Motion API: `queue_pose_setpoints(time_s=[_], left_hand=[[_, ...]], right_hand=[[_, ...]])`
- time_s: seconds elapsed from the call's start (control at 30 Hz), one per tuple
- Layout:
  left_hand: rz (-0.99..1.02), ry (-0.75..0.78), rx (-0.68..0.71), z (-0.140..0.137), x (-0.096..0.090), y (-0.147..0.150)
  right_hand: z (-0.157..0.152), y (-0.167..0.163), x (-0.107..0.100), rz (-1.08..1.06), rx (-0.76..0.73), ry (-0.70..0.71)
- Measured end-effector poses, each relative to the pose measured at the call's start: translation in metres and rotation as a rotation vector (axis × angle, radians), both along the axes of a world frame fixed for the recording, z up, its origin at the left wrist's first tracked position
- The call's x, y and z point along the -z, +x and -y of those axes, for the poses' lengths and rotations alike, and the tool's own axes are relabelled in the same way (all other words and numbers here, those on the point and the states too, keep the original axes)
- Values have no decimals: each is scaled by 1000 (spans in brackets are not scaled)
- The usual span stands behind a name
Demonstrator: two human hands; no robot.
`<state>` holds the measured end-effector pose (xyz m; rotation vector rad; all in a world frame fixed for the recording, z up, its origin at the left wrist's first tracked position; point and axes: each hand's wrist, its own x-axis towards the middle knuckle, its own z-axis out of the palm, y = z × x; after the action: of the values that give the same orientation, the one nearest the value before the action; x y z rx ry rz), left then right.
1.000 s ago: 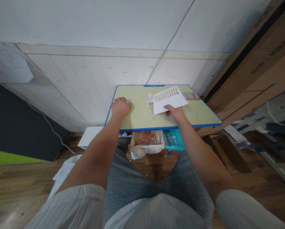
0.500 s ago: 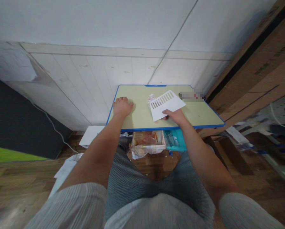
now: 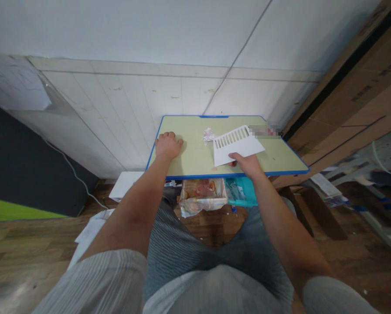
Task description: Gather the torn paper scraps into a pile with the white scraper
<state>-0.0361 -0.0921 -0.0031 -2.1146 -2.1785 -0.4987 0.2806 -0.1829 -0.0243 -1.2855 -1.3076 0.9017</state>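
My right hand point(image 3: 246, 163) grips the near edge of a white sheet point(image 3: 237, 149) with a row of slots cut along its far side; it looks like stiff paper or card. The thumb lies on top and the fingers are bent underneath. A small heap of pale crumpled scraps point(image 3: 209, 134) lies on the table just left of the sheet. Resting on the left end of the blue-edged table point(image 3: 192, 152), my left hand point(image 3: 169, 145) is palm down with its fingers a little apart and holds nothing.
Under the table are a lined basket point(image 3: 203, 203) and a turquoise bin point(image 3: 243, 196). A blurred-out item point(image 3: 265, 131) lies at the table's back right. Behind stands a white panelled wall point(image 3: 133, 113); large brown cardboard point(image 3: 352, 113) rises at the right.
My right hand has moved the slotted sheet to the right and turned it slightly, so the scraps now show fully beside it. My left hand has stayed in place.
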Motion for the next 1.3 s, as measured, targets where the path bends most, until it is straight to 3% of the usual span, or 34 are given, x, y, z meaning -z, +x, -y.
queue_pose_setpoints(time_s=[1.07, 1.3], left_hand=[[7, -4, 1, 1, 0, 0], [24, 9, 6, 3, 0, 0]], right_hand=[[9, 8, -4, 56, -208, -17], [3, 4, -7, 5, -53, -28]])
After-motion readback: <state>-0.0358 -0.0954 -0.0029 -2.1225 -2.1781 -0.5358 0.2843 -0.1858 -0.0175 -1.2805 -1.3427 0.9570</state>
